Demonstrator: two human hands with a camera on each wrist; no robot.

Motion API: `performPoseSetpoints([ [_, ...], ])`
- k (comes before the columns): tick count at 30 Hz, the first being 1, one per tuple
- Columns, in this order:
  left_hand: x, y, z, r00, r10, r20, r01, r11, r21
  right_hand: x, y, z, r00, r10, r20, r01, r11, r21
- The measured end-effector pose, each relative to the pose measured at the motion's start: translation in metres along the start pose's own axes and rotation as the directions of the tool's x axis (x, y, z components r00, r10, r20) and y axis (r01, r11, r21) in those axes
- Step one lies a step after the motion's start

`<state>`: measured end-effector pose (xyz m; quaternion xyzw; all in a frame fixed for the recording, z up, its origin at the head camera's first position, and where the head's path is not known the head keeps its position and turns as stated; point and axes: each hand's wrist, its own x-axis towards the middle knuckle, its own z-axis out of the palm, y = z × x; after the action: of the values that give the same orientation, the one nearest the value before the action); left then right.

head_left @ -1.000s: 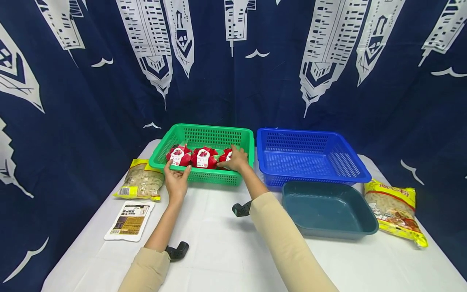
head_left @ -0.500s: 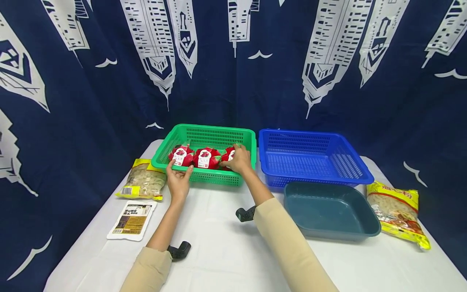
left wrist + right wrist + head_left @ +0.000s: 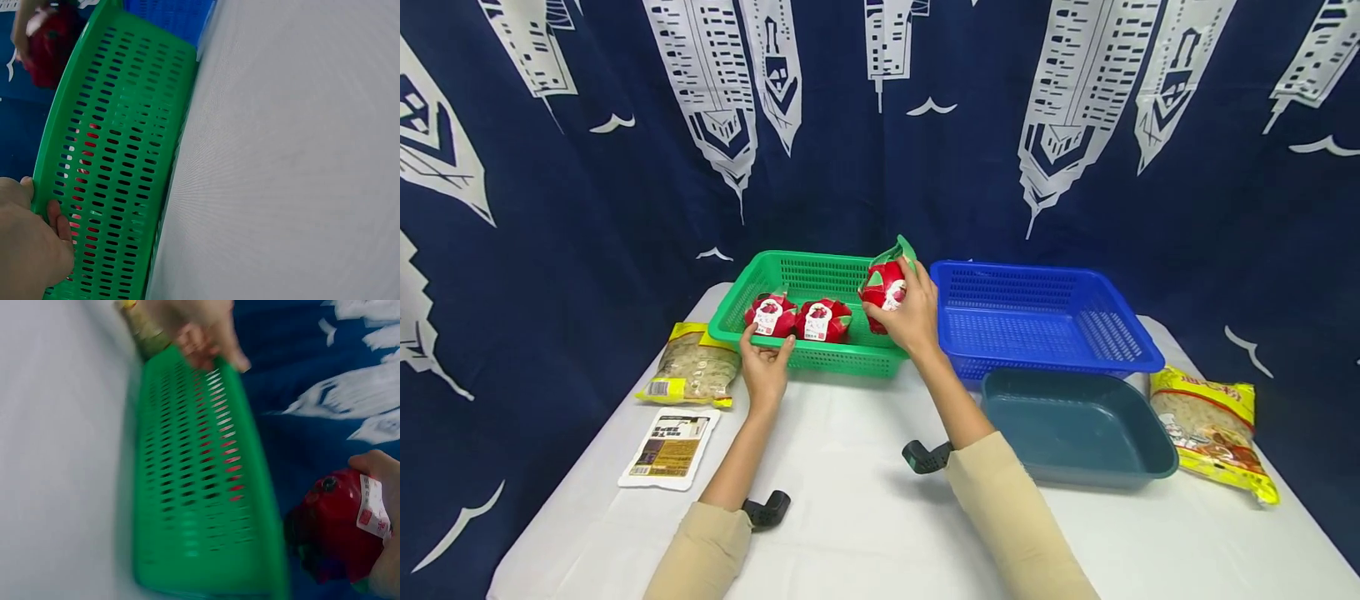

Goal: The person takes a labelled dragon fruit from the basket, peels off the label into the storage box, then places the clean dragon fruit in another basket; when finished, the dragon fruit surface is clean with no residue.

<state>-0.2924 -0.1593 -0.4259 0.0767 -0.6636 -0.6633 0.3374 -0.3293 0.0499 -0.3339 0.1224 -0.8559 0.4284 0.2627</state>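
Note:
My right hand [image 3: 917,312] grips a red dragon fruit [image 3: 877,292] with green tips and a white label, above the right end of the green basket [image 3: 842,360]. In the right wrist view that dragon fruit [image 3: 334,525] is between thumb and fingers, beyond the rim. Two more labelled dragon fruits, one on the left [image 3: 767,319] and one beside it [image 3: 822,323], lie inside the basket along its front wall. At the front rim, my left hand [image 3: 763,375] pinches the edge; the left wrist view shows the hand [image 3: 37,244] with its fingers against the outer wall.
A blue basket [image 3: 1045,367] stands right of the green one, with a dark teal tub [image 3: 1075,433] before it. Yellow bags lie at far left [image 3: 696,367] and far right [image 3: 1213,433]. A flat white packet [image 3: 667,450] is at front left. A patterned curtain [image 3: 880,183] hangs behind.
My right hand has taken hold of the rightmost dragon fruit and lifted it up out of the green basket. My left hand stays at the front rim.

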Motion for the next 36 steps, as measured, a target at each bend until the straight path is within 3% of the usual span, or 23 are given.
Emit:
performPoseSetpoints([
  [5,0.001,0.001,-0.003,1.0,-0.01,-0.003,0.01,1.0,0.018,-0.034,-0.018,-0.036,0.987,-0.158,0.014,0.156,0.984,0.088],
  [9,0.0,0.003,-0.004,1.0,-0.008,-0.012,0.009,1.0,0.015,-0.074,-0.019,-0.061,0.94,-0.333,0.074,0.322,0.938,0.126],
  [14,-0.001,0.004,-0.003,1.0,0.005,0.0,-0.005,1.0,0.012,-0.123,-0.006,-0.08,0.885,-0.376,0.276,0.325,0.921,0.214],
  [18,-0.002,0.001,-0.002,1.0,-0.001,0.019,0.001,0.999,0.034,-0.15,0.008,-0.085,0.808,-0.367,0.461,0.27,0.926,0.264],
  [23,-0.003,-0.001,-0.001,1.0,-0.008,0.025,0.007,1.0,0.03,-0.161,0.021,-0.08,0.711,-0.318,0.627,0.208,0.947,0.244],
  [28,-0.005,-0.002,-0.001,0.999,-0.03,0.03,0.03,0.999,0.023,-0.159,0.029,-0.074,0.633,-0.286,0.72,0.215,0.958,0.192],
  [31,-0.005,-0.003,-0.003,0.999,-0.033,0.024,0.033,0.999,0.03,-0.156,0.033,-0.072,0.609,-0.292,0.737,0.207,0.956,0.207],
  [36,-0.003,-0.003,-0.002,1.0,-0.009,0.024,0.008,0.999,0.033,-0.152,0.04,-0.071,0.595,-0.315,0.74,0.192,0.949,0.249],
])
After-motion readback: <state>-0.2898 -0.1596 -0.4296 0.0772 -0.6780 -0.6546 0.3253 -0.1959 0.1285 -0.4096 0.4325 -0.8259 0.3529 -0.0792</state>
